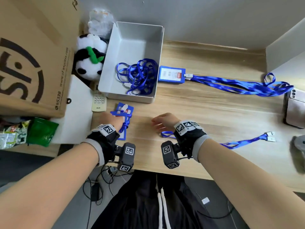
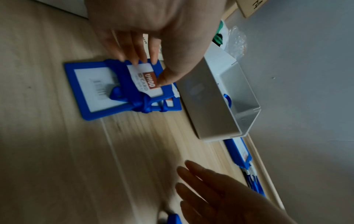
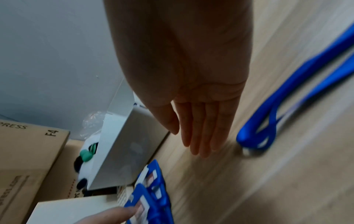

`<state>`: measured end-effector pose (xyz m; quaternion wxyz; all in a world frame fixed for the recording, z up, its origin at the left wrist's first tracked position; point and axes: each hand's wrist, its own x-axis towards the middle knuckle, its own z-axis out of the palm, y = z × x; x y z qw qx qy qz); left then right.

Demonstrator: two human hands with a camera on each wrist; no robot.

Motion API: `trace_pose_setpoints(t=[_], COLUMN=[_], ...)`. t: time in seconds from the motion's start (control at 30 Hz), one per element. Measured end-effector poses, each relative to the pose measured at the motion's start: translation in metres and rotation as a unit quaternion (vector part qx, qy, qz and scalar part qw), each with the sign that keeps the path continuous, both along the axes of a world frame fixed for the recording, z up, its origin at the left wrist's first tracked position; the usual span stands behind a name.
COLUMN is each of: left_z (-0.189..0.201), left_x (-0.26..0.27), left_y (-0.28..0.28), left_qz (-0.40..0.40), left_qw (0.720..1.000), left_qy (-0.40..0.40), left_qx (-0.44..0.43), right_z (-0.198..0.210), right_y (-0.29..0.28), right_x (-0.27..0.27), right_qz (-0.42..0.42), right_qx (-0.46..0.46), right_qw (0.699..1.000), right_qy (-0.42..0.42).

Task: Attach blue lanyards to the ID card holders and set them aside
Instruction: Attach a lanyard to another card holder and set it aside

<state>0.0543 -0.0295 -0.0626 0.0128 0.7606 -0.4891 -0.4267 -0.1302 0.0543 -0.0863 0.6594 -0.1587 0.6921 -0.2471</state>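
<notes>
My left hand [image 1: 113, 119] pinches the top blue ID card holder [image 2: 145, 81] of a small stack [image 1: 123, 113] lying just in front of the white tray [image 1: 132, 98]; thumb and fingertips [image 2: 138, 60] grip its edges. A knotted blue strap [image 2: 143, 104] lies across the stack. My right hand [image 1: 158, 123] hovers open above the table, fingers [image 3: 199, 136] straight, holding nothing. A loose blue lanyard [image 3: 258, 136] lies beside it and runs right to its clips [image 1: 269, 136]. More blue lanyards [image 1: 138, 76] are tangled in the tray. A holder with lanyards attached [image 1: 171, 75] lies right of the tray.
A large cardboard box [image 1: 33, 55] and a panda plush [image 1: 89, 61] stand at the left. A remote [image 1: 99, 103] lies by the tray. A phone [image 1: 295, 109] sits at the right edge. Green packets [image 1: 41, 131] lie low on the left.
</notes>
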Motion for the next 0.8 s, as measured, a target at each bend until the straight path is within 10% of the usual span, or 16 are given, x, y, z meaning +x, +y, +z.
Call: trace_pose_setpoints(t=[0.3,0.8], left_z=[-0.041,0.038], left_x=[0.015,-0.075], left_y=[0.004,0.034], left_qz=[-0.036,-0.077], left_qw=[0.995,0.947], left_qy=[0.040,0.267], left_qx=[0.079,0.162], right_z=[-0.011,0.034], right_y=[-0.002,0.027], right_x=[0.037,-0.031], right_qz=[0.023,0.057], right_qx=[0.020,-0.100], right_qw=[0.999,0.987], right_qy=[-0.017,0.114])
